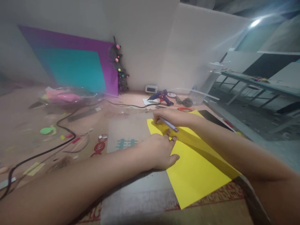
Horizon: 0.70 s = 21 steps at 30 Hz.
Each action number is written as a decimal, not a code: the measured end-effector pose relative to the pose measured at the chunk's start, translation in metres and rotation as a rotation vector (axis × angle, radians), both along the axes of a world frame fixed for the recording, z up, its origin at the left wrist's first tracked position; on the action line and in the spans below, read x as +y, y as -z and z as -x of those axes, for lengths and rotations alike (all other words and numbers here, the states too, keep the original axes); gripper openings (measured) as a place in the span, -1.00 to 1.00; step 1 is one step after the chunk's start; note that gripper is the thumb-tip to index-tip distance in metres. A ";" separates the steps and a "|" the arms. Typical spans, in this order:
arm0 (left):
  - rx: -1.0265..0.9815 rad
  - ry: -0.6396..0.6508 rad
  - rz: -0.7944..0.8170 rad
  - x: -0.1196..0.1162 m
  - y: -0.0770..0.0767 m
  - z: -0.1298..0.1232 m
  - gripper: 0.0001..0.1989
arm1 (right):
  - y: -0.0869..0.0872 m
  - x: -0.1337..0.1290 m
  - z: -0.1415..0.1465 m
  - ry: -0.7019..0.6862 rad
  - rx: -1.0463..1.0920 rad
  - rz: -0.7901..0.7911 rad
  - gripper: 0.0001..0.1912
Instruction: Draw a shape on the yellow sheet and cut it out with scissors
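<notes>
A sheet of yellow paper (199, 175) lies at a slant on the work surface in front of me. My left hand (161, 151) rests flat on its left part, thumb held away from the other fingers. Just beyond it, my right hand (162, 115) is closed around a pale purple pen (170, 125) near the sheet's far left corner. The pen leans back toward me, and its tip is hidden by the hand. My right forearm passes over the sheet and casts a shadow on it.
A glue gun (161, 97) stands at the back near a small digital clock (151, 89), and its black cable (63, 142) curves across the left. Orange-handled scissors (185, 109) lie beyond my right arm. A plastic bag (67, 95) with pink contents and scattered scraps occupy the left.
</notes>
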<state>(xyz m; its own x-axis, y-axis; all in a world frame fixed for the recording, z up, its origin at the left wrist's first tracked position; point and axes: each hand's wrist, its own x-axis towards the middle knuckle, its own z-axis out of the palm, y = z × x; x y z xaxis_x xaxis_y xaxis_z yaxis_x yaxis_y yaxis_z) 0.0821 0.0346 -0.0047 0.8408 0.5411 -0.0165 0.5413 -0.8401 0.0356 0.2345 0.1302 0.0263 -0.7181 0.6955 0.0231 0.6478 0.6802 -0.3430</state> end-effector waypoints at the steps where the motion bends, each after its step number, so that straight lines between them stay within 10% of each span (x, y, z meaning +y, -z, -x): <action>1: -0.002 0.006 0.004 0.000 0.000 0.000 -0.28 | -0.001 0.000 -0.001 -0.003 -0.011 -0.001 -0.86; 9: 0.003 -0.024 -0.001 0.001 0.000 0.001 -0.27 | 0.034 0.015 0.019 0.116 0.391 -0.113 -0.94; 14: -0.013 0.022 -0.006 0.005 0.001 0.008 -0.24 | 0.032 0.009 -0.026 0.346 0.689 0.001 -0.85; 21: -0.176 -0.088 0.000 0.036 -0.010 0.012 -0.58 | 0.051 0.007 -0.055 0.516 1.252 0.541 -0.65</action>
